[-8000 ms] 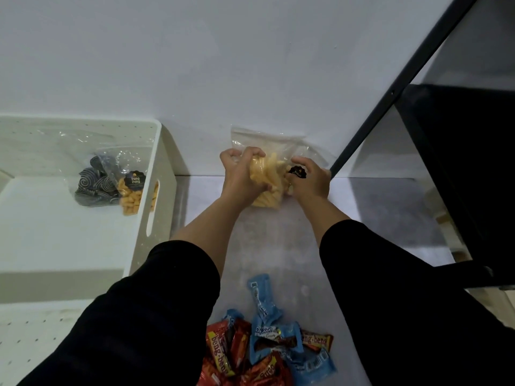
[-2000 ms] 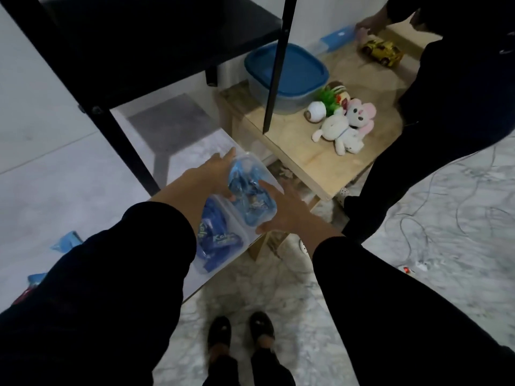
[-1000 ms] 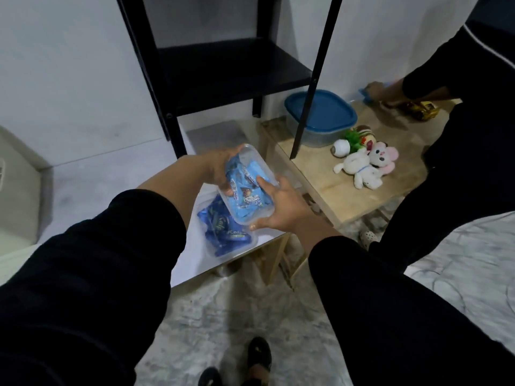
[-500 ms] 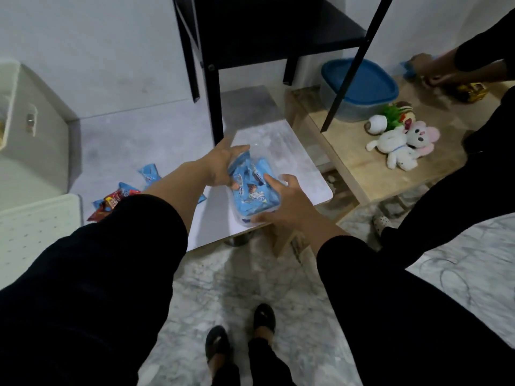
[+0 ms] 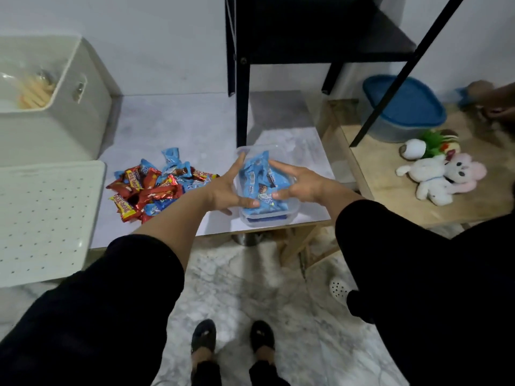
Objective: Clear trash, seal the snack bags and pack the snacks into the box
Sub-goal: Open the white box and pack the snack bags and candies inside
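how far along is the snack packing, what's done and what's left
Done: one clear bag of pale yellow sticks already lies in the white plastic box. In hand: the left hand and right hand touch the clear plastic tub of blue-wrapped snacks on the grey table. Left: the loose pile of red and blue wrapped snacks is unpacked, and the white perforated lid is off.

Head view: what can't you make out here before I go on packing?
- Clear container: lid on or off unclear; left hand, right hand and blue packets cover it.
- White box: left part cut off by the frame edge; only a bag of yellow sticks shows.
- Loose wrappers: full or empty unclear.
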Demonstrator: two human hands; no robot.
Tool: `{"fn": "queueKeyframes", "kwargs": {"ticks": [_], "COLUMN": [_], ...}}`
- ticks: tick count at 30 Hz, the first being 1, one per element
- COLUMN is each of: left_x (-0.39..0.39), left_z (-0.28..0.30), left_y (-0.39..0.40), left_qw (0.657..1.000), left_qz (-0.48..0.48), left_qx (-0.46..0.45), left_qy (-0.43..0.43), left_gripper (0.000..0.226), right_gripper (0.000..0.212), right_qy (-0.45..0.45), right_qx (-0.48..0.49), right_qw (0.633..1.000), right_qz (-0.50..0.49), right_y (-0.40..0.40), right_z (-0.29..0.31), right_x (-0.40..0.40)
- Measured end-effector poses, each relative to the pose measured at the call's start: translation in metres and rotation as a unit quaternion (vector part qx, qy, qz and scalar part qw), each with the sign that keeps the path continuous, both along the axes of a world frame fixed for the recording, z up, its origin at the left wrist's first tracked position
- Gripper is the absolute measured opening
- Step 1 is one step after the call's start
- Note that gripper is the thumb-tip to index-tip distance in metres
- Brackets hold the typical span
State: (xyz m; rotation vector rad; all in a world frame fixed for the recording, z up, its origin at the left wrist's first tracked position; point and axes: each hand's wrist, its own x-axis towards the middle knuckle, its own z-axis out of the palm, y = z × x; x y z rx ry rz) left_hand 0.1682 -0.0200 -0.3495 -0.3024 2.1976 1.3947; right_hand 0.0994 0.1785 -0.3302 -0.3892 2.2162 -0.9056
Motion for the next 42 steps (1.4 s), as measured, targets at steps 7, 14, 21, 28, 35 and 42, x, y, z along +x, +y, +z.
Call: {"fn": "queueKeyframes", "kwargs": {"ticks": [7,14,21,28,35,42], "left_x": [-0.003,-0.001,0.023,0.052,0.097,0.141], "left_z": [-0.006,-0.005,0.009,0.075,0.149,0.223], "left_y": [0.009,0.012,-0.001,-0.062,-0.166,-0.304], "left_qw": [0.995,0.989,0.986,0.978,0.973,0.966], "left_qz": [0.05,0.086,0.115,0.175,0.211,0.217], "left_qx": [0.087,0.115,0.117,0.114,0.049,-0.013], "left_qy": [-0.01,-0.021,-0.029,0.016,0.084,0.141], "left_gripper": [0.113,0.111,0.113,0.112,0.111,0.106], "right_gripper": [0.088,0.087,0.09,0.088,0.089,0.088], "right_qy": [-0.084,-0.117,-0.113,-0.07,-0.005,0.029], "right_qx": [-0.071,-0.129,-0.115,-0.129,-0.171,-0.235], "right_qw": [0.994,0.984,0.986,0.989,0.98,0.964], "right_qz": [-0.012,-0.044,-0.039,0.03,0.105,0.121], "right_y": [0.002,0.002,-0.016,-0.086,-0.2,-0.339], "right_z": [-0.025,-0.031,-0.014,0.056,0.126,0.187], "right_x": [-0.012,-0.008,0.012,0.024,0.052,0.091]}}
